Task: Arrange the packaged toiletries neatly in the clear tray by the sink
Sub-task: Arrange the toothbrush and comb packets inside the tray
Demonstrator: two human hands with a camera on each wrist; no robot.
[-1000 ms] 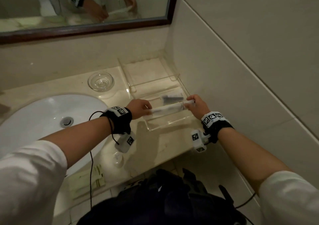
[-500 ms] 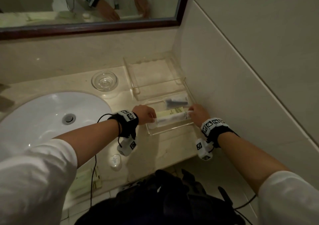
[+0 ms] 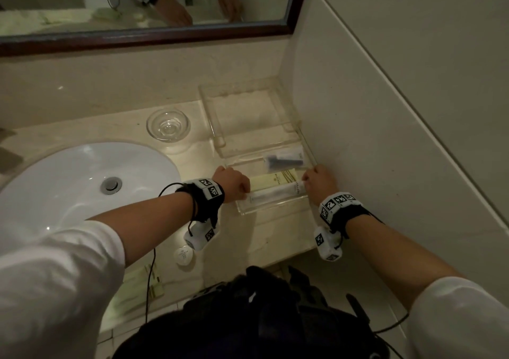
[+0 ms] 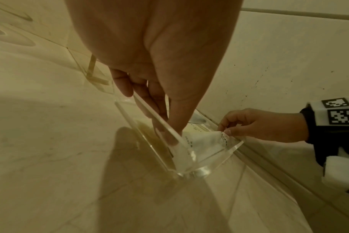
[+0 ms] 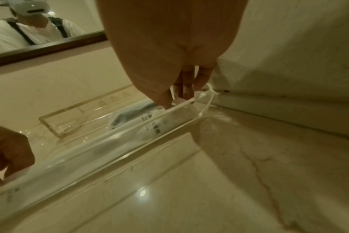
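Note:
The clear tray (image 3: 271, 207) stands on the counter against the right wall. A long white packet (image 3: 278, 193) lies along its near section, just behind the front wall. My left hand (image 3: 234, 183) pinches its left end inside the tray (image 4: 232, 149), and my right hand (image 3: 319, 179) pinches the crimped right end (image 4: 223, 138). Behind the white packet (image 5: 149, 126) lie a pale yellow packet (image 3: 275, 180) and a clear packet with a dark comb (image 3: 285, 160). The tray's far section holds nothing.
A white sink (image 3: 68, 187) fills the left of the counter, with a small glass dish (image 3: 168, 125) behind it. A round white packet (image 3: 183, 254) and green packets (image 3: 143, 287) lie near the counter's front edge. A tiled wall (image 3: 385, 110) borders the tray's right side.
Both hands have lowered the white packet from above the tray into its near section, in front of the yellow packet.

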